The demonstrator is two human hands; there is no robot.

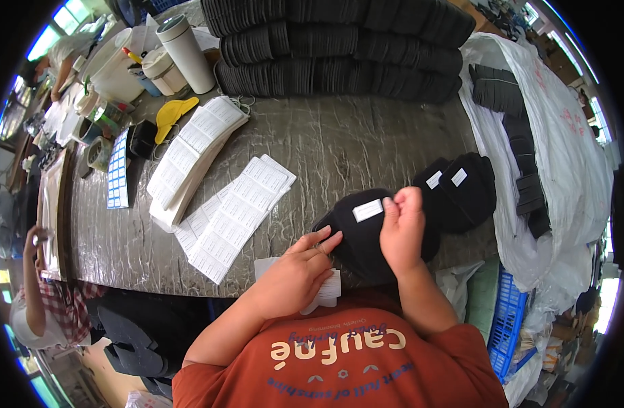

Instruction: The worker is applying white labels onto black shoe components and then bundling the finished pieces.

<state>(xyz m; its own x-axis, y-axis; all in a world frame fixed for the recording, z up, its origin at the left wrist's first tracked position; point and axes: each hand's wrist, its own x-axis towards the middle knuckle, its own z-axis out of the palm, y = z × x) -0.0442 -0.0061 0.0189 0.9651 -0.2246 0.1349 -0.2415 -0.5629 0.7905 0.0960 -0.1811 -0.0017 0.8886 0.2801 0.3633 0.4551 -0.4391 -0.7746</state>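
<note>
At the near edge of the tabletop [339,139], the person's right grip [402,234] is standing over a black pad [359,245], its fingers curling and its thumb bordering the right end of a white label [368,211]; whether it is pinching anything cannot be told. The label is lying near the pad's upper edge, and the curled posture is probably allowing fine control there. The left grip [302,272] is resting extended fingertips on the pad's left margin, apparently steadying it, while a pale sheet [329,289] is showing beneath the hand; whether the fingers are clasping this sheet cannot be told.

Just right of the working spot, labelled black pads [470,207] are overlapping, their labels facing up, perhaps for easy checking. To the left, loose label sheets [240,214] are fanning toward the person, presumably for quick reach, and a thicker label bundle [196,156] is lying beyond them. Along the far side, black stacks [339,51] are standing in tight rows, likely to save room. At the right, a white sack [563,156] is gaping around more black pieces [523,163].
</note>
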